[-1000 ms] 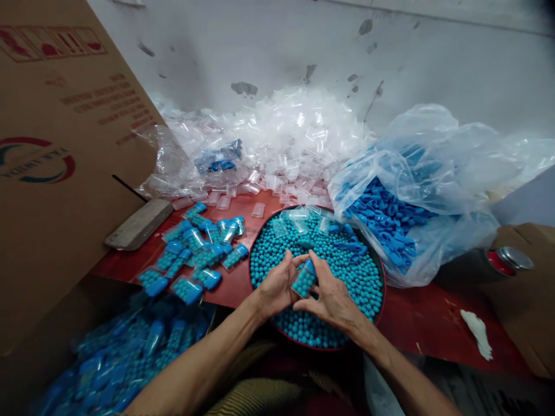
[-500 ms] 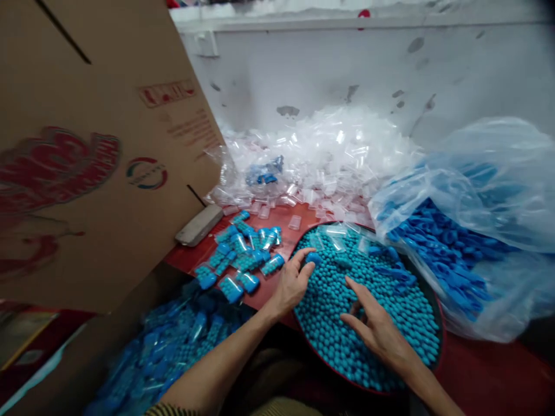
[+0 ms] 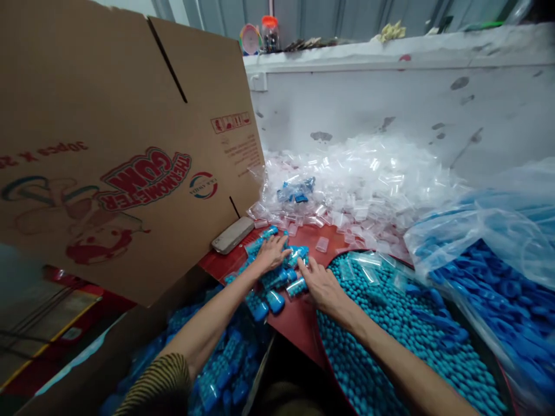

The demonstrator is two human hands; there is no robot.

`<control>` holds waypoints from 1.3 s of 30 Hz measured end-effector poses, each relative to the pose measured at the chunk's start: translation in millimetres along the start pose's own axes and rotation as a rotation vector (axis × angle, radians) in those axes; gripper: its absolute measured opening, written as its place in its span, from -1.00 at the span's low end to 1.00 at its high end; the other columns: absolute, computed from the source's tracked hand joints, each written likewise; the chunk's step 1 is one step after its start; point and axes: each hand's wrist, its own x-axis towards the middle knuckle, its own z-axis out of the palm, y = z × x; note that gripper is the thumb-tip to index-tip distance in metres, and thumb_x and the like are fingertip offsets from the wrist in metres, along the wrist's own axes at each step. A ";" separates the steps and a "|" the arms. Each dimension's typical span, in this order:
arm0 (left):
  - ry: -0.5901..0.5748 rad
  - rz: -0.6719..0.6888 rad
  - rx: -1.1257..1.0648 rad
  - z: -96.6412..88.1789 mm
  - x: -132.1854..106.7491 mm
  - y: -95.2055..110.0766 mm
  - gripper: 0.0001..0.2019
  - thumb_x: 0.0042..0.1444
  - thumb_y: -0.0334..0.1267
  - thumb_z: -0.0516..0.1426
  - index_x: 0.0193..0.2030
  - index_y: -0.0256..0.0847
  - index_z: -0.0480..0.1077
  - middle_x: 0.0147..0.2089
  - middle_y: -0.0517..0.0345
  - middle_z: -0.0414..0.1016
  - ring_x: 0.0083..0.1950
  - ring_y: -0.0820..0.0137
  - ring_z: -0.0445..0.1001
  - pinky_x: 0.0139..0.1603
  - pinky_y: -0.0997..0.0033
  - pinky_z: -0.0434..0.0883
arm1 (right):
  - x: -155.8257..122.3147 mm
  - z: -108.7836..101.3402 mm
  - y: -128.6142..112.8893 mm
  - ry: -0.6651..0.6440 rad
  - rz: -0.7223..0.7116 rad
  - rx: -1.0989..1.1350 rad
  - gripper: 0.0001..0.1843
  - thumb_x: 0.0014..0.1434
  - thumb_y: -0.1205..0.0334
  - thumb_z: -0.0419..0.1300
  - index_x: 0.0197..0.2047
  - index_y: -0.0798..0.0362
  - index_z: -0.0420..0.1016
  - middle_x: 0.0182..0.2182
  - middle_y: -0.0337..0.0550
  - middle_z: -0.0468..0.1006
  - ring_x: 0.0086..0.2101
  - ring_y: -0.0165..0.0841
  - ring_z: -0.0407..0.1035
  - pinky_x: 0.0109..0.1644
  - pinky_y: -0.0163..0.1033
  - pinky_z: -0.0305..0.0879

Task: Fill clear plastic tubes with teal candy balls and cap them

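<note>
The left hand [image 3: 272, 252] lies palm down over the small filled bottles [image 3: 280, 278], its fingers spread and touching them. The right hand [image 3: 318, 280] reaches in from the other side of the group, fingers a little apart and clasped on nothing that shows, the tips at the bottles' near edge. Whether the right palm touches anything is hidden.

The bottles are clear, with blue caps and blue balls inside, and lie jumbled on the red table [image 3: 299, 326]. Just right of them is a round tub [image 3: 492, 355] full of loose blue balls [image 3: 364, 370], with some clear empty bottles [image 3: 369, 273] and blue plastic pieces [image 3: 442, 323] on top. Below the left forearm, more filled bottles [image 3: 225, 358] lie in a heap under the table's edge.

Farther out, a grey block [image 3: 233, 235] rests beside a cardboard box [image 3: 130, 98]. A big heap of clear bottles [image 3: 373, 179] sits against the wall [image 3: 355, 104], and a plastic bag [image 3: 446, 222] of blue pieces [image 3: 481, 271] stands right of the tub.
</note>
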 end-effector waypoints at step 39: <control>0.039 -0.149 0.003 0.8 -14.0 -53.3 -0.50 0.10 -0.05 -0.06 0.15 -0.18 0.05 0.18 -0.09 0.06 0.17 0.11 0.03 0.06 -0.02 0.09 | 87.1 65.8 -17.3 -0.092 0.091 0.097 -0.34 0.13 -0.10 -0.12 0.17 0.18 -0.01 0.06 0.21 0.11 0.03 -0.03 0.02 -0.08 0.00 0.11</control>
